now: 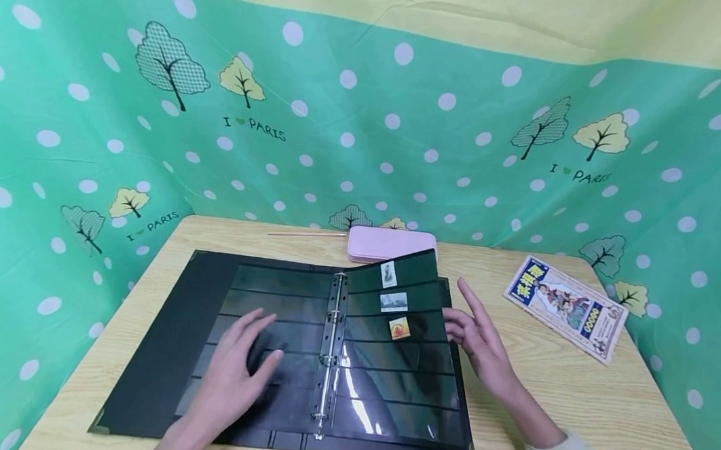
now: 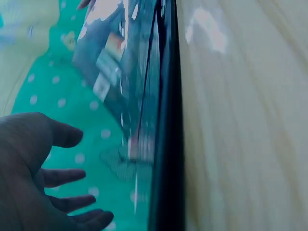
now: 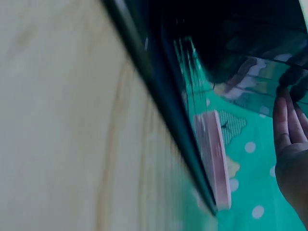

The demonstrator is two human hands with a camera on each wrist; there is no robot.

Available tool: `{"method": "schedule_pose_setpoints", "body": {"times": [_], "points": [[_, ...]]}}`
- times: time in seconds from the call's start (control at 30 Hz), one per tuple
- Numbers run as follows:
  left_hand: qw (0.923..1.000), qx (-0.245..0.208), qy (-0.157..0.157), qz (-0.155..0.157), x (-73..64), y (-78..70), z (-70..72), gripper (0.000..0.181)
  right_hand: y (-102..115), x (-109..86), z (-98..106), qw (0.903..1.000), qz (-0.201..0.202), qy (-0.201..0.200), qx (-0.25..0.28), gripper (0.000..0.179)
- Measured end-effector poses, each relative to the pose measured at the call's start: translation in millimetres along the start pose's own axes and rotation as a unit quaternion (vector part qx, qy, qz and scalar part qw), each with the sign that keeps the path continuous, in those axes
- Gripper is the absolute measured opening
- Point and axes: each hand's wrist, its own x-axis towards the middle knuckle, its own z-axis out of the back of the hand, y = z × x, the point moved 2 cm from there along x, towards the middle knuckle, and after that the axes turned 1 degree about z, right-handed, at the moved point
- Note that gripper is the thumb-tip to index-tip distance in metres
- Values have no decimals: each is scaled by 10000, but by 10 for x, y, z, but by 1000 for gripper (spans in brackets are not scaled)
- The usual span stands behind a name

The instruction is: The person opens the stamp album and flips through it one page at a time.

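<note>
My left hand (image 1: 233,371) lies flat, fingers straight, on the left-hand page of the open black ring-binder stamp album (image 1: 145,356) on the pale wooden table (image 1: 602,407). My right hand (image 1: 480,336) is open too, fingertips at the outer edge of the lifted dark transparent pocket page (image 1: 411,353); can't tell whether they pinch it. That page tilts up from the metal rings (image 1: 331,352), glossy, with three small stamps (image 1: 394,301) in its upper strips.
</note>
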Motion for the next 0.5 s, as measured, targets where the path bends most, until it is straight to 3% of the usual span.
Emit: {"method": "schedule_pose_setpoints", "body": {"times": [0.13, 0.27, 0.4, 0.5], "points": [[9979, -473, 351, -253, 2, -237, -108, 61, 51, 16, -107, 9978, 278, 416, 443, 60], [9924, -994, 661, -307, 18, -440, -162, 62, 87, 18, -220, 9954, 177, 739, 590, 64], [9841, -1522, 900, -140, 31, -619, -192, 75, 117, 18, -341, 9901, 98, 1143, 814, 70], [9720, -2063, 1123, 61, 39, -740, -224, 90, 143, 33, -442, 9834, 167, 1461, 1067, 73]]}}
